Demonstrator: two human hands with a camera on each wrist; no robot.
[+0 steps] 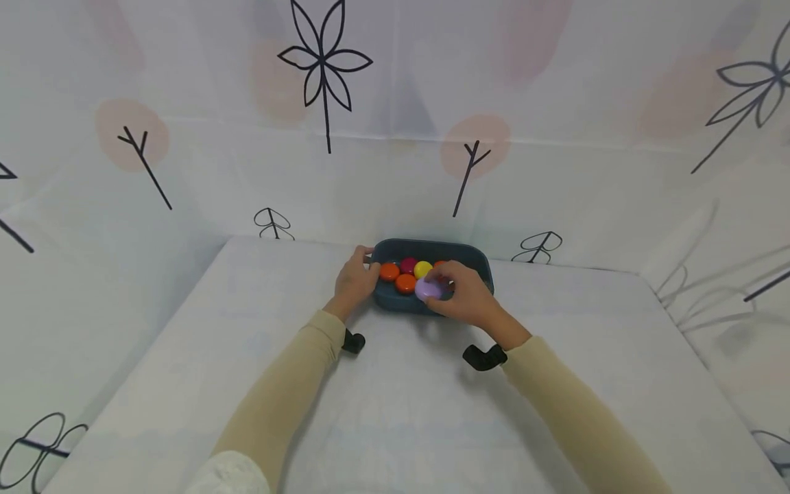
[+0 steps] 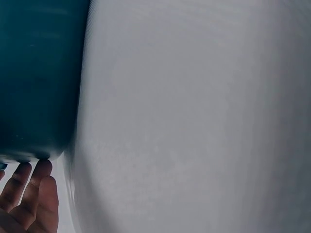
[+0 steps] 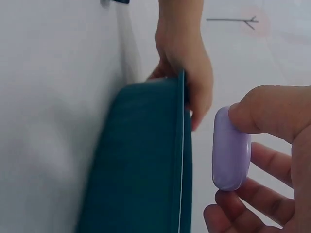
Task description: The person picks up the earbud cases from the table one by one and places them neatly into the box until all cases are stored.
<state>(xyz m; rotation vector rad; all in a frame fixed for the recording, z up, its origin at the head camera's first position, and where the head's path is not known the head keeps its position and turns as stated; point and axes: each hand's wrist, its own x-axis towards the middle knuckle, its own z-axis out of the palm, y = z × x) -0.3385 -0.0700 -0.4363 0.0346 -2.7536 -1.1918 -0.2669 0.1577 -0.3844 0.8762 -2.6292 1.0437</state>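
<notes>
A dark teal plastic bin (image 1: 395, 302) stands at the back of the table. My left hand (image 1: 355, 280) grips the bin's left end; in the right wrist view its thumb goes over the rim while its fingers stay on the outer wall. Between thumb and fingers, my right hand (image 1: 468, 296) pinches a smooth light purple disc (image 3: 231, 155). The disc is just above the bin's front rim in the head view. Inside the bin lie several rounded discs: orange (image 1: 405, 283), dark red (image 1: 409, 265) and yellow (image 1: 422, 269). Another orange disc is partly hidden behind my right hand.
A white cloth (image 1: 395, 412) covers the table. Behind the bin rises a pale fabric backdrop (image 1: 382, 185) with line-drawn flowers and twigs. A black wrist camera mount (image 1: 484, 357) hangs below each wrist.
</notes>
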